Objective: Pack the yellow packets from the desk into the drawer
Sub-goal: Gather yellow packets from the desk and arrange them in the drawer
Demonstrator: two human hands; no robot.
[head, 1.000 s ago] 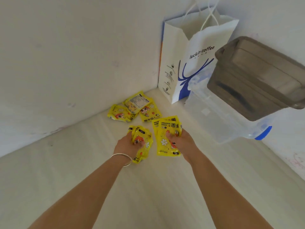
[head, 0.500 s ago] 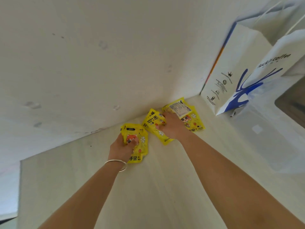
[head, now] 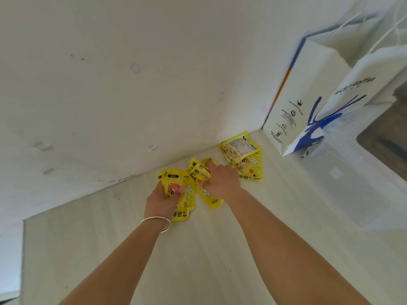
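Head cam looks down over both my forearms onto the pale desk [head: 198,260], near the corner where it meets the white wall [head: 132,84]. L hand [head: 161,202], w/ a silver bangle [head: 156,222] on the wrist, has fingers and thumb curled round a small stack of packets [head: 184,194]; thumb sits on the cartoon face on the top one, and the stack's lower end sticks out by my wrist, touching the desk. R hand [head: 220,181] is just beside it, fingers bent and pinching a second bunch [head: 198,172] that fans out to the left and below my palm; index reaches forward over the top edge. The two bunches touch or overlap in the middle, can't tell which. Two more loose packets [head: 244,159] lie flat on the desk just right of my R hand, close to the wall: one label-side up, partly on top of another that shows its printed front. None of them are in a drawer, and no drawer shows in this view. Further right stands a white paper bag [head: 308,95] w/ blue print and "coffee" lettering, upright against the wall. In front of the bag, at the right edge, is a clear plastic box [head: 352,183], blurred, w/ something dark above it that I can't make out.
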